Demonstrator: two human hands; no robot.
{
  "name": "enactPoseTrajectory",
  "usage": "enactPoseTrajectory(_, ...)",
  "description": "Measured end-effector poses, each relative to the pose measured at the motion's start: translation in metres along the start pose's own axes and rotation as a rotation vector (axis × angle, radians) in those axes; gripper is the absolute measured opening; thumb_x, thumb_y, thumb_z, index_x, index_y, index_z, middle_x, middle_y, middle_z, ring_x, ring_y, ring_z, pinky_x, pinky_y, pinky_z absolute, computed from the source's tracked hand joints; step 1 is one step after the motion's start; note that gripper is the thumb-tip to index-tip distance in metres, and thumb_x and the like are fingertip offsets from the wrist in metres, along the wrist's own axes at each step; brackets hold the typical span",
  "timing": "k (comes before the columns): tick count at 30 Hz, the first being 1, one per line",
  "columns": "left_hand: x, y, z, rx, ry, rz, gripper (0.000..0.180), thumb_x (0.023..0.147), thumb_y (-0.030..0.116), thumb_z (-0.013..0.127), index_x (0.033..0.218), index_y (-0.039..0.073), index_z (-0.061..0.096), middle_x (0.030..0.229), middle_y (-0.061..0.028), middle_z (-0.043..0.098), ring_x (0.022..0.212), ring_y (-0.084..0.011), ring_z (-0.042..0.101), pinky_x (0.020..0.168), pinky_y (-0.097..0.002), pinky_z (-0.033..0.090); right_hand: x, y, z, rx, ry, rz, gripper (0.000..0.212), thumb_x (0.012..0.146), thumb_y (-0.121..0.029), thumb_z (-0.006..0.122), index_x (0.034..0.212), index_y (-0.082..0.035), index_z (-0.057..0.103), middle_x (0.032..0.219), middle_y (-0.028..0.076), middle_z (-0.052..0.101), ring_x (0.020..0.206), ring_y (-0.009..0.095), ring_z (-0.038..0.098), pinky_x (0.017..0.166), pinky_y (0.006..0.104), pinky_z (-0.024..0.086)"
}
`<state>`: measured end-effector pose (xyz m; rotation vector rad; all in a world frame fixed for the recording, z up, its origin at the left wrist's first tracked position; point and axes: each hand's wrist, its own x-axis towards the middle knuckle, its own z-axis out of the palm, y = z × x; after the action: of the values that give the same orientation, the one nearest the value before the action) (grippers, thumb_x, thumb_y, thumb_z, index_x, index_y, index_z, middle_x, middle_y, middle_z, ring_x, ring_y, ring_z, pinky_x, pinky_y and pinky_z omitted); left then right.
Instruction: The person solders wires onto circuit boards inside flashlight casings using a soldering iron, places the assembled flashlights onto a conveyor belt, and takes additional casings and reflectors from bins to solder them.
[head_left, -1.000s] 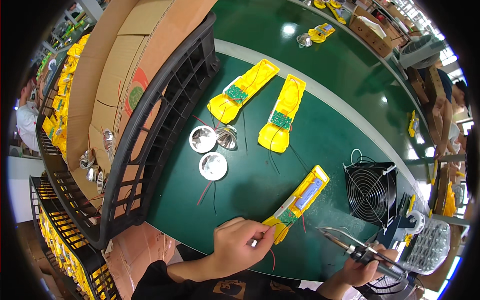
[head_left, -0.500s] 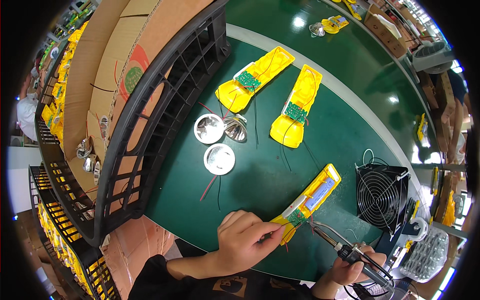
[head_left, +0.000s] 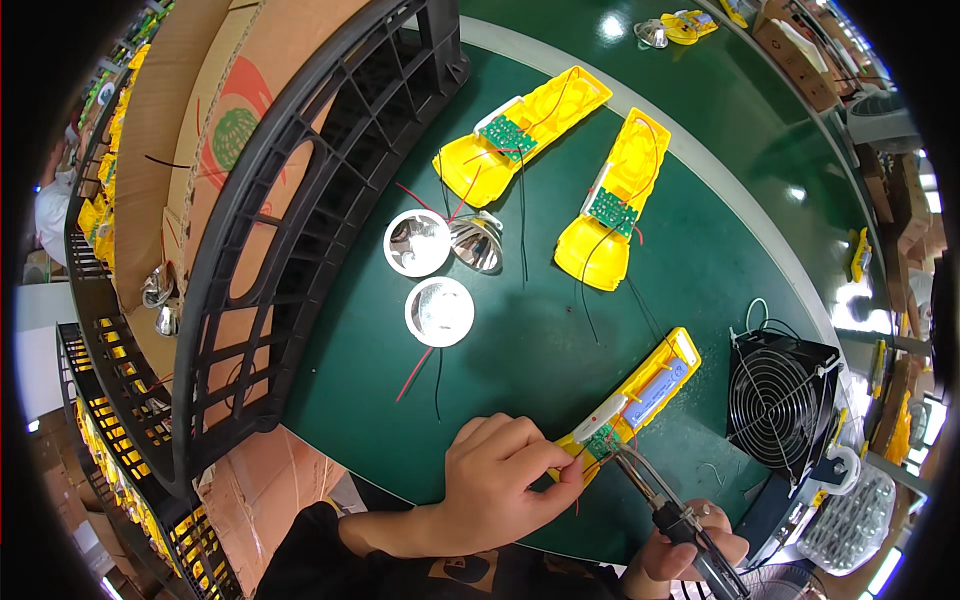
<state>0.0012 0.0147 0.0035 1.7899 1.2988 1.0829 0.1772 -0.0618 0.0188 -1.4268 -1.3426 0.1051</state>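
Observation:
A yellow flashlight housing half (head_left: 684,350) lies on the green table, with a blue battery cell (head_left: 655,393) and a small green circuit board (head_left: 601,441) in it. My left hand (head_left: 510,480) is closed in a pinch at the board's near end, on what looks like a thin wire; the fingertips hide most of it. In my right hand (head_left: 690,545) is a soldering iron (head_left: 680,522) with a thin metal guide tube alongside. Its tip touches or nearly touches the board. Two more yellow housings, one (head_left: 525,135) left and another (head_left: 612,205) right, lie farther off with boards and loose wires.
Several shiny reflector cups (head_left: 440,312) with red and black wires lie left of centre. A black plastic crate (head_left: 300,190) and a cardboard box (head_left: 200,130) stand at the left. A black fan (head_left: 782,405) stands to the right, near a bag of reflectors (head_left: 850,520).
The soldering iron has moved left and its tip has come up to the circuit board. My left hand keeps its pinch, slightly farther right. The whole view has shifted a little.

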Motion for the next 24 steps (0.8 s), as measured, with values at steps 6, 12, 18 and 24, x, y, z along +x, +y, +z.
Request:
enactPoseTrajectory(6, 0.0004, -0.0008, -0.0005, -0.005, -0.027, -0.021, 0.018, 0.051, 0.005, 0.069, 0.058, 0.012, 0.055, 0.050, 0.0047, 0.039, 0.042, -0.0097, 0.035, 0.043, -0.0242, 0.024, -0.0031, 0.0031, 0.0069, -0.008, 0.024, -0.048, 0.042, 0.075, -0.037, 0.053, 0.072, -0.003, 0.029, 0.047, 0.008, 0.041, 0.040, 0.015, 0.042, 0.041, 0.0240, 0.037)
enactPoseTrajectory(12, 0.0008, -0.0007, -0.0004, 0.005, -0.036, -0.034, 0.018, 0.050, 0.005, 0.069, 0.058, 0.012, 0.055, 0.050, 0.0047, 0.039, 0.042, -0.0096, 0.036, 0.043, -0.0246, 0.024, -0.0002, 0.0095, 0.0003, 0.141, -0.094, -0.139, 0.033, 0.073, -0.024, 0.057, 0.077, -0.002, 0.033, 0.065, 0.012, 0.048, 0.039, 0.018, 0.044, 0.035, 0.0275, 0.037)
enactPoseTrajectory(18, 0.0006, -0.0014, 0.0008, -0.007, -0.023, -0.022, 0.018, 0.050, 0.004, 0.069, 0.058, 0.011, 0.055, 0.050, 0.0046, 0.039, 0.042, -0.0097, 0.035, 0.044, -0.0243, 0.024, -0.0012, 0.0099, -0.0014, 0.107, -0.119, -0.128, 0.034, 0.073, -0.025, 0.057, 0.078, -0.002, 0.032, 0.064, 0.011, 0.048, 0.039, 0.018, 0.044, 0.036, 0.0276, 0.037)
enactPoseTrajectory(24, 0.0008, -0.0015, 0.0008, -0.007, -0.023, -0.025, 0.018, 0.050, 0.005, 0.069, 0.057, 0.011, 0.055, 0.050, 0.0046, 0.039, 0.042, -0.0095, 0.035, 0.044, -0.0241, 0.024, -0.0004, 0.0090, -0.0015, 0.108, -0.156, -0.135, 0.034, 0.073, -0.026, 0.057, 0.079, -0.003, 0.032, 0.063, 0.010, 0.047, 0.040, 0.018, 0.045, 0.036, 0.0278, 0.037)
